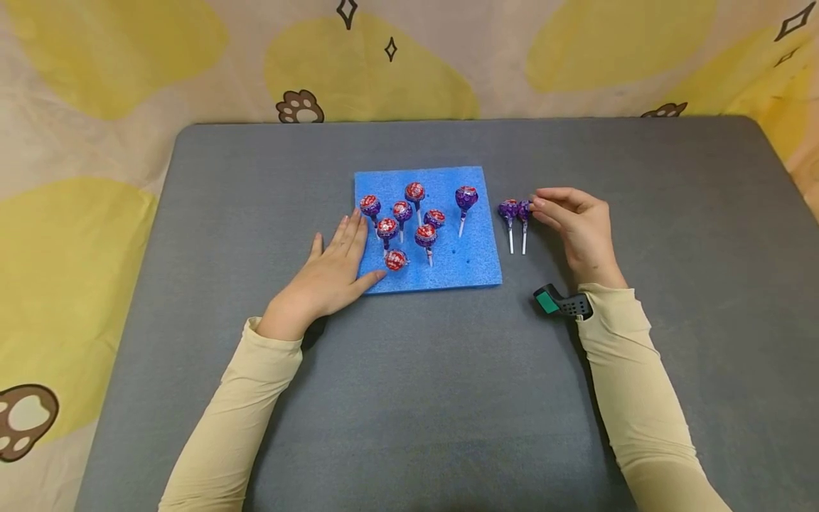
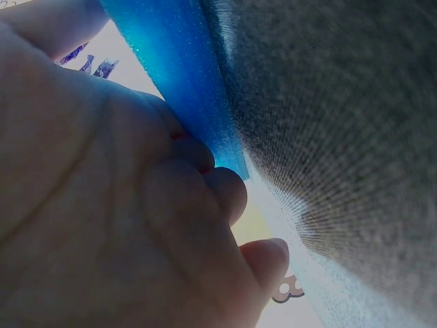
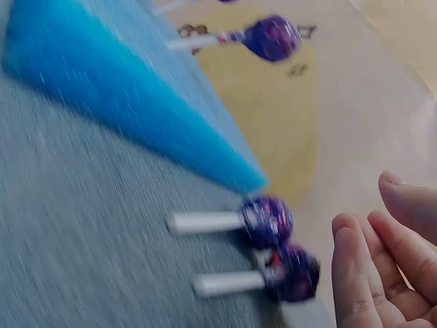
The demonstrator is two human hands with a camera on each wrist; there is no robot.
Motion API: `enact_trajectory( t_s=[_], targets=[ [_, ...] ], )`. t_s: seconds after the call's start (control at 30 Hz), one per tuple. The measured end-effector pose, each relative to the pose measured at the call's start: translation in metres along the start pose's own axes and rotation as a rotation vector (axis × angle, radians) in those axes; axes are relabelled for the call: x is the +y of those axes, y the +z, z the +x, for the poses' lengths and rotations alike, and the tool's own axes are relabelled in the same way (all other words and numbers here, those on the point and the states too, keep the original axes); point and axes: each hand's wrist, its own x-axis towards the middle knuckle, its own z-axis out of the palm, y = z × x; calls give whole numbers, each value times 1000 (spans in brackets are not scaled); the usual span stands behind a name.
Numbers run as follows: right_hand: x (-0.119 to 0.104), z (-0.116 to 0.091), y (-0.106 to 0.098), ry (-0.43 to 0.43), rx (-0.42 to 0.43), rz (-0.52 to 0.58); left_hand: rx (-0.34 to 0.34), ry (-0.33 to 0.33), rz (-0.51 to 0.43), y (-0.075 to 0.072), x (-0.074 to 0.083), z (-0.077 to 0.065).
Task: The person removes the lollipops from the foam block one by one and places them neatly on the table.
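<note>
A blue foam block has several lollipops in purple and red wrappers stuck into it, mostly on its left half. One lollipop stands apart near the block's right edge. My left hand, fingers extended, rests against the block's left side with the thumb at the front corner; the left wrist view shows its fingertips along the blue edge. Two lollipops lie side by side on the table, right of the block. Beside their wrapped heads is my right hand; in the right wrist view its fingers are parted from the thumb and hold nothing.
The grey table extends around the block. A black wrist strap with a green piece sits at the right cuff. Behind the table hangs a yellow and cream cloth with paw prints.
</note>
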Motion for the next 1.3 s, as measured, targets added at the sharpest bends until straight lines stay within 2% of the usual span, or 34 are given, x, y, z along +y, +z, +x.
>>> enact_trajectory(
  t_s=[0.3, 0.53, 0.87, 1.3],
  targets=[
    [3, -8, 23, 15, -80, -74, -6, -5, 7, 1, -1, -1],
    [7, -14, 33, 26, -130, -132, 1, 3, 5, 3, 1, 0],
    [8, -9, 50, 26, -138, -227, 1, 2, 1, 6, 4, -1],
    [20, -3, 68, 29, -104, -231, 15, 1, -1, 2, 0, -2]
  ],
)
